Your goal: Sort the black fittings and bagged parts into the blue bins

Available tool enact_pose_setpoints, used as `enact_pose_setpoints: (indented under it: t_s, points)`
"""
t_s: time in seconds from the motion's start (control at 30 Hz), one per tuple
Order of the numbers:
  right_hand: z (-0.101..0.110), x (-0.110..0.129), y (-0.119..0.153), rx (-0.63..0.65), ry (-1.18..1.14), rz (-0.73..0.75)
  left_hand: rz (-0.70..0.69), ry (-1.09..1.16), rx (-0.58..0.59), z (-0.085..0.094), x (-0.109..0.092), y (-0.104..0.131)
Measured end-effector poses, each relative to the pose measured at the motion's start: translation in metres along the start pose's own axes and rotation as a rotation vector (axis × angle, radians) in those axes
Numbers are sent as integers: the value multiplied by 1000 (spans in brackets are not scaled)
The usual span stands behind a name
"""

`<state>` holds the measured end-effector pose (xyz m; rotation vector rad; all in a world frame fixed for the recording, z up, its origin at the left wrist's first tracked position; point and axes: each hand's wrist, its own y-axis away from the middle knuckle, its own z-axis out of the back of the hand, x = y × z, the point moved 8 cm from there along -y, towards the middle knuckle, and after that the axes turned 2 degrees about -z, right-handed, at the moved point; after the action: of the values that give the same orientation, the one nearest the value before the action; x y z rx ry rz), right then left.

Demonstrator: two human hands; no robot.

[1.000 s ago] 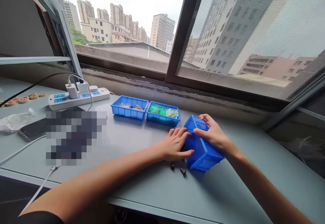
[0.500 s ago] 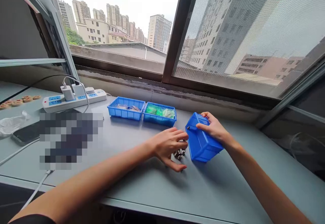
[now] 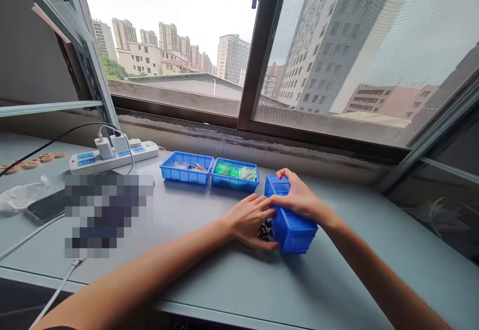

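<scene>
My right hand point(image 3: 301, 198) grips a blue plastic bin point(image 3: 294, 233) by its upper side, thumb and fingers over the wall. The bin is tipped on its side, with its mouth toward my left hand. My left hand point(image 3: 250, 223) curves beside that mouth, thumb and fingers apart. Small shiny metal pieces point(image 3: 265, 230) lie in a pile between my left palm and the bin; they are partly hidden, and I cannot make out their kind.
Near the window, a blue bin with small clear packets point(image 3: 186, 174) stands beside another holding green packets point(image 3: 234, 176). At left are a white power strip point(image 3: 149, 151) with chargers, a dark phone point(image 3: 47, 208), a crumpled plastic bag point(image 3: 22, 196) and small wooden pieces point(image 3: 32, 164).
The tipped bin has moved left and toward me, its mouth turned further down over the metal pieces. My left hand and the bin are now closer together. The camera view has tilted up slightly.
</scene>
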<state>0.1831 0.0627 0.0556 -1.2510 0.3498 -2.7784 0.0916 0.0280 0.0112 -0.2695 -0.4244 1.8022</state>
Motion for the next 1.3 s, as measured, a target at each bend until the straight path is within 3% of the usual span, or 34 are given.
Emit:
enact_pose_setpoints:
  t_s: [0.13,0.3,0.43,0.53,0.63,0.8,0.87,1.0,1.13,1.3]
  points:
    - [-1,17,3,-29,103,-12,126,28,6,0,10,1]
    - [-2,20,2,0,170,-31,239,88,-1,0,17,3]
    - [-3,6,-2,-4,302,30,312,124,-18,1,22,5]
    - [-13,-10,-3,72,445,92,358,129,-38,3,25,7]
    - [-11,-24,-2,82,552,69,352,128,-42,4,25,7]
    - [12,-19,-6,47,274,74,327,125,-40,6,23,5]
    - [20,-26,-10,31,60,-16,329,125,-41,7,23,5]
    - [15,-49,-15,70,-248,-190,328,130,-47,8,23,5]
    - [15,-65,-16,77,-267,-246,263,162,-45,8,19,4]
    - [32,-81,-15,83,-198,-375,74,174,-29,8,5,1]
